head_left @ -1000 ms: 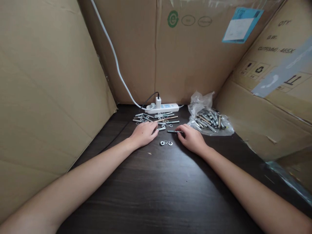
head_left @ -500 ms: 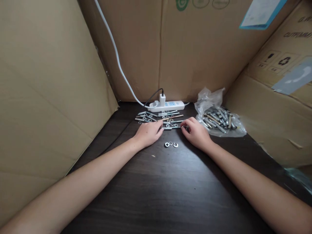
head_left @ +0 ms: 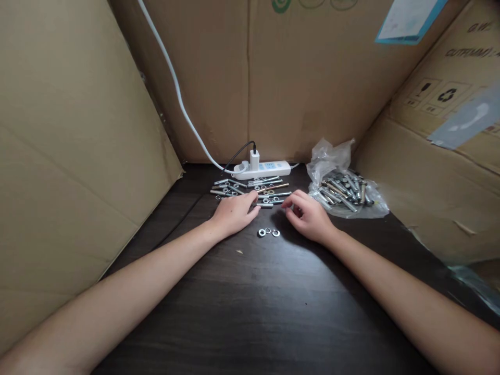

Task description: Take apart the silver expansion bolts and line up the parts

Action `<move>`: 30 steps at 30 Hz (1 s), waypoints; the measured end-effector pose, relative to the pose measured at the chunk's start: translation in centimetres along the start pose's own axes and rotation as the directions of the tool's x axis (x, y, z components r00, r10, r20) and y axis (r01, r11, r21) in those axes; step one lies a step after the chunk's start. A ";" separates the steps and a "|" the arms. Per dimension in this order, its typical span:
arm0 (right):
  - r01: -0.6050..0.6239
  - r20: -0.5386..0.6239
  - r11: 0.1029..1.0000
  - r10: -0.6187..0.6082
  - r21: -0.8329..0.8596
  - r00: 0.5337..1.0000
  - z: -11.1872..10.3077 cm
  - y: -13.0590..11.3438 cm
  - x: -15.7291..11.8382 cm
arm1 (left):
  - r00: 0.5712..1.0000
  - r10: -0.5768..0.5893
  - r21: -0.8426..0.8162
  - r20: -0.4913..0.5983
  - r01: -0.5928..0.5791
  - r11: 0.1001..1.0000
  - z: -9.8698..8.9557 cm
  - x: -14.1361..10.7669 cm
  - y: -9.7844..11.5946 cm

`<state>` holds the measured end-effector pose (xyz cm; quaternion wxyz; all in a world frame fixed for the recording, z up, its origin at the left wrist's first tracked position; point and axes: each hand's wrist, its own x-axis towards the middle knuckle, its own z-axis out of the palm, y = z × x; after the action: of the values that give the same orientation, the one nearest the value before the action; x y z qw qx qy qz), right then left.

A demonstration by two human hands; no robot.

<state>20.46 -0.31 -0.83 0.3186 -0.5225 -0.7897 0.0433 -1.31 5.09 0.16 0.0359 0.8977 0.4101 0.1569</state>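
My left hand [head_left: 233, 212] rests on the dark table with its thumb and forefinger closed at the left end of a short silver metal sleeve [head_left: 266, 205]. The sleeve lies along the near edge of a spread of bolts, rods and washers. Just right of it, my right hand [head_left: 307, 214] has its fingers loosely curved, thumb and forefinger apart, and I see nothing held between them. Behind the hands lie a brownish rod [head_left: 275, 187] and silver bolts [head_left: 265, 181]. Nearer to me sit a thick ring [head_left: 261, 233], a thin ring [head_left: 267, 230] and a washer [head_left: 276, 233].
A white power strip [head_left: 269, 169] with a plugged-in charger [head_left: 254, 160] stands behind the hardware. At right, a clear plastic bag [head_left: 332, 156] spills bolts [head_left: 347, 190]. Cardboard boxes wall in the left, back and right. A black cable [head_left: 182, 221] crosses the left side.
My right fingers have parted from the metal piece they were touching at the right end; the left hand stays by the sleeve. The whole view has shifted slightly.
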 end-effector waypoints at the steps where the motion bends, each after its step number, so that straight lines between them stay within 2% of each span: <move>1: 0.046 0.021 0.999 -0.046 0.012 0.999 -0.1 -0.3 -0.2 | 1.000 0.002 -0.004 -0.003 -0.002 1.000 -0.1 -0.1 0.0; 6: 0.249 0.090 0.968 -0.250 0.017 0.964 -0.2 -1.9 -0.9 | 1.000 0.000 0.007 -0.015 0.000 1.000 -0.2 -0.2 0.1; 9: 0.308 0.116 0.951 -0.308 0.025 0.944 0.1 -2.7 -1.2 | 1.000 0.004 0.021 -0.009 -0.004 1.000 -0.2 -0.2 0.1; 14: 0.331 0.155 0.941 -0.337 0.064 0.928 0.3 -3.3 -1.5 | 1.000 0.008 0.014 -0.004 -0.008 1.000 -0.3 -0.2 0.1; 20: 0.342 0.224 0.939 -0.330 -0.017 0.917 0.2 -3.7 -1.3 | 1.000 -0.012 0.006 0.025 0.012 1.000 -0.4 -0.2 0.1; 30: 0.390 0.232 0.917 -0.363 -0.081 0.903 -0.1 -4.2 -1.1 | 0.999 -0.007 0.017 0.043 0.007 1.000 -0.4 -0.2 0.2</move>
<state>17.46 -3.17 0.38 0.2015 -0.3712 -0.9063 -0.0133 -1.42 4.80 0.51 0.0377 0.8997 0.4136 0.1341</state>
